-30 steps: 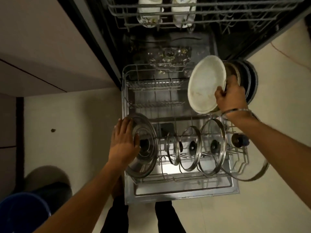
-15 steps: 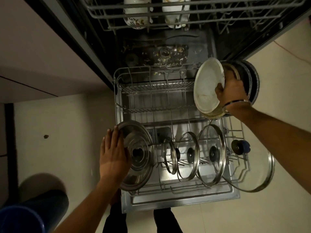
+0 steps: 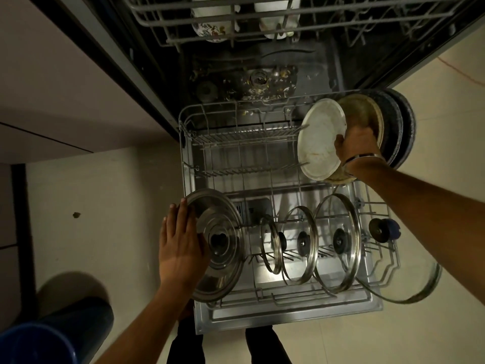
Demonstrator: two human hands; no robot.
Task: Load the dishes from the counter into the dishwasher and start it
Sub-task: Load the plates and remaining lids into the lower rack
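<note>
Over the lower rack [image 3: 378,306]: right hand [image 3: 358,145] gripping a white plate [image 3: 321,139] among 4 plates; left hand [image 3: 181,248], fingers straight, steadying steel lid [image 3: 220,245]. Loading apparently midway, start pending.

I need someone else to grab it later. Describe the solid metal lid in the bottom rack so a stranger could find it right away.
Start at the pulled-out lower rack of the open dishwasher. Lids stand on edge in a row along its near side; the metal lid is the one at the far left end, with the left hand resting flat against it. Its neighbours, the glass lids, are see-through with metal rims; this one is solid steel.
</note>
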